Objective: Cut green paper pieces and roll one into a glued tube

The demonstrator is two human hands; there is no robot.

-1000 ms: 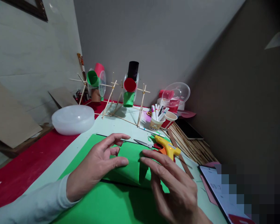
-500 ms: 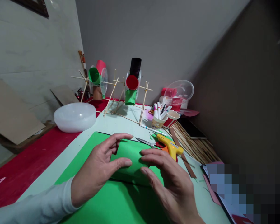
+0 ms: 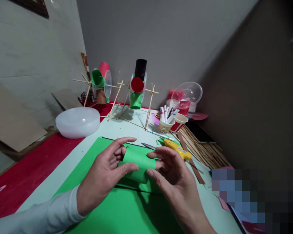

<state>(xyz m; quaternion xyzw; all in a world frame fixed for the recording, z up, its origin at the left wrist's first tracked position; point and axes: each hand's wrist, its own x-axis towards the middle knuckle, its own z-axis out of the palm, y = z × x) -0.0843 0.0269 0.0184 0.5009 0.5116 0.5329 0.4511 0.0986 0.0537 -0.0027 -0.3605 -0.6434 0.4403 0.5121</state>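
A piece of green paper [image 3: 139,159], curled into a tube, lies sideways between my two hands. My left hand [image 3: 104,172] grips its left end, thumb in front and fingers behind or inside the end. At the other end, my right hand [image 3: 173,172] has its thumb and fingertips on the tube, with some fingers at the opening. Beneath them spreads a larger green sheet [image 3: 107,211] with dark edges. The scissors [image 3: 148,146] lie just beyond the tube, their handles hidden by my right hand. A yellow glue gun [image 3: 178,149] rests behind that hand.
Stick frames [image 3: 148,107] carrying coloured paper tubes [image 3: 137,85] stand at the back. A white plastic bowl [image 3: 78,123] sits at left. Toward the right are a paper cup [image 3: 164,127] of markers, a red-and-white cup [image 3: 179,122], wooden sticks [image 3: 200,143] and a dark tablet [image 3: 201,132].
The green paper has curled tighter into a tube and lifted slightly. My right hand has moved up and left, closing onto its end and covering the scissors' handles.
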